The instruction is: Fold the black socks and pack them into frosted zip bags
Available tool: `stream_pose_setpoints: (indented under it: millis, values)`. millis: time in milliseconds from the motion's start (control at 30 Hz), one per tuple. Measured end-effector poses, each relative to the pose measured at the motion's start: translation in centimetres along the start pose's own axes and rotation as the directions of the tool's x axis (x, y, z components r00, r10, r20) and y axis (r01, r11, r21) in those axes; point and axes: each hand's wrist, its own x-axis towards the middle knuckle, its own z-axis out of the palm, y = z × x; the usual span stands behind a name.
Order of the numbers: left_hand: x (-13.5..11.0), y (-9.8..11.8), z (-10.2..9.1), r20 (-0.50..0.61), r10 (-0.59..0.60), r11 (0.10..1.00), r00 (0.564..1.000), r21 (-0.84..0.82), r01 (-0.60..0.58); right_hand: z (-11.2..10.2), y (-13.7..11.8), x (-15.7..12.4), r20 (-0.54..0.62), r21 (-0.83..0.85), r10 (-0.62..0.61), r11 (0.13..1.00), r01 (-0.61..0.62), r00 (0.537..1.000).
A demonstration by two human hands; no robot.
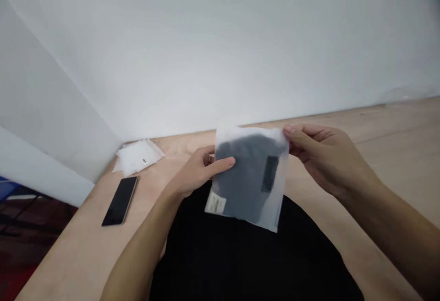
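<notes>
meanwhile left hand (195, 172), right hand (326, 161) pinch frosted bag (250, 177); phone (120, 201), white packets (139, 156) on desk (68, 246)

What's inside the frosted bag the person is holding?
A dark grey item with a black patch shows through the frosted plastic bag; the film blurs it, so what it is and any patch text stay hidden.

Pale plywood tabletop (79, 250) — black smartphone (120, 201), white packets (139, 156) just beyond it
</notes>
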Motion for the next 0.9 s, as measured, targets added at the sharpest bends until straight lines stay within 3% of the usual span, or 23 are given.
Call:
stream_pose_setpoints:
  millis: [100,200,267,333,367,467,633,733,800,900]
  values:
    - [-0.9,1.5,-0.6,0.016,0.104,0.992,0.994,0.064,-0.105,0.1,-1.5,-1.4,0.037,-0.046,-0.061,0.997,0.063,0.997]
    - [-2.5,3.0,0.2,-0.082,0.308,0.919,0.948,0.283,-0.274,0.6,-2.9,-3.5,0.047,-0.251,-0.230,0.939,0.234,0.972]
    - [-3.6,3.9,1.7,-0.107,0.489,0.748,0.865,0.561,-0.354,1.1,-3.4,-5.1,0.086,-0.414,-0.391,0.823,0.390,0.916]
    - [-4.5,4.4,3.4,-0.008,0.623,0.530,0.782,0.739,-0.415,1.7,-3.6,-6.5,0.181,-0.497,-0.517,0.686,0.532,0.836]
    - [-4.7,4.5,4.2,0.052,0.646,0.462,0.761,0.767,-0.445,1.9,-3.6,-7.0,0.236,-0.508,-0.554,0.630,0.587,0.799]
    - [-4.8,4.2,5.5,0.115,0.648,0.435,0.753,0.756,-0.490,2.4,-3.4,-7.7,0.332,-0.525,-0.584,0.537,0.660,0.740]
    - [-3.9,2.7,5.3,0.067,0.650,0.376,0.757,0.837,-0.397,2.7,-3.2,-6.8,0.330,-0.567,-0.598,0.493,0.660,0.730]
    - [-3.4,2.2,5.2,0.009,0.660,0.412,0.751,0.831,-0.373,2.8,-3.1,-6.2,0.351,-0.552,-0.565,0.520,0.652,0.747]
    - [-3.2,2.1,5.1,-0.033,0.687,0.416,0.726,0.837,-0.356,2.7,-2.9,-5.9,0.363,-0.529,-0.522,0.566,0.632,0.771]
    - [-3.1,2.4,4.2,-0.076,0.751,0.349,0.655,0.889,-0.296,2.6,-2.5,-5.6,0.415,-0.504,-0.464,0.599,0.622,0.783]
